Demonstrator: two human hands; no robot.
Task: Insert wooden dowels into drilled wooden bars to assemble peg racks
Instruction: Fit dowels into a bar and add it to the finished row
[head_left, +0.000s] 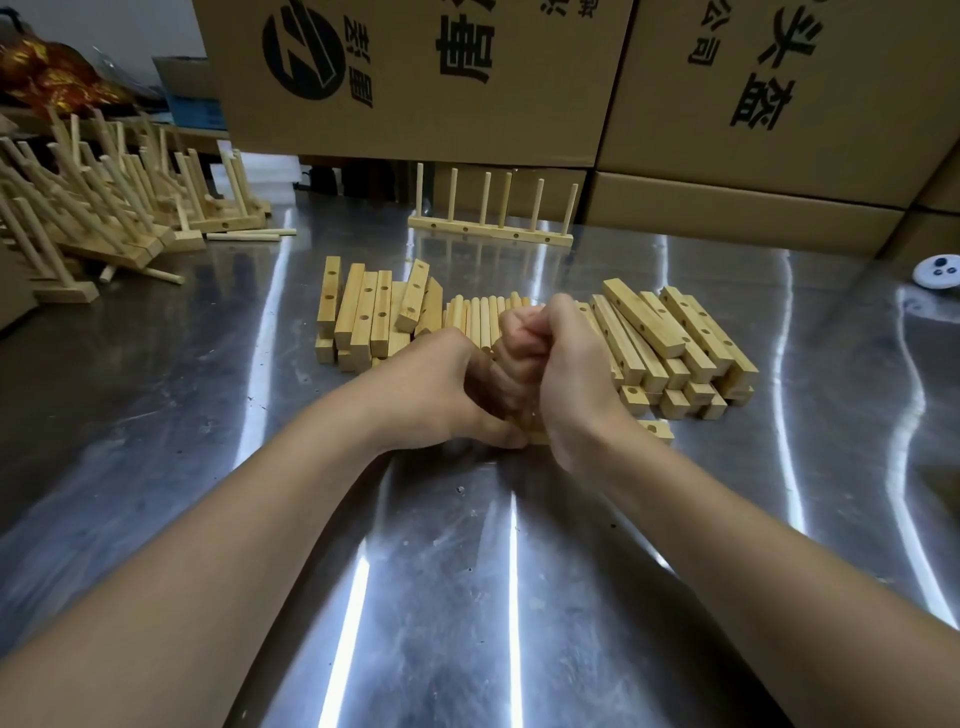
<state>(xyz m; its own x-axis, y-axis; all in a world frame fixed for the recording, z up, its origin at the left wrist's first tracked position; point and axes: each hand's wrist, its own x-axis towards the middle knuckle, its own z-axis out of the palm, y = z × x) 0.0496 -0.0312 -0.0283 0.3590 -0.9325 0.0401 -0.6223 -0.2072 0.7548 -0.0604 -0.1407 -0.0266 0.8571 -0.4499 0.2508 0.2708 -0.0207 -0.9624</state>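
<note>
Both hands meet at the middle of the steel surface (467, 571), over a drilled bar (655, 431) that lies flat across it. Only the bar's end at 3 o'clock shows, with one hole in its side; the rest is hidden under the hands. The left hand (441, 389) comes in from 8 o'clock, and its thumb and curled fingers grip the bar low against the surface. The right hand (561, 374) stands above the bar with its fingers rolled into a tight fist, touching the left hand. Whether a dowel sits inside that fist cannot be told.

Just beyond the hands, at 12 o'clock, a row of loose dowels (483, 317) lies side by side. A pile of drilled bars (363, 317) lies at 11 o'clock and a second pile (675, 348) at 2 o'clock. Farther out at 12 o'clock a finished rack (491, 231) stands with six pegs upright. A heap of finished racks (104, 208) lies tumbled at 10 o'clock. Cardboard boxes (519, 104) with black print close the far edge, and a small white round object (937, 270) rests at 2 o'clock.
</note>
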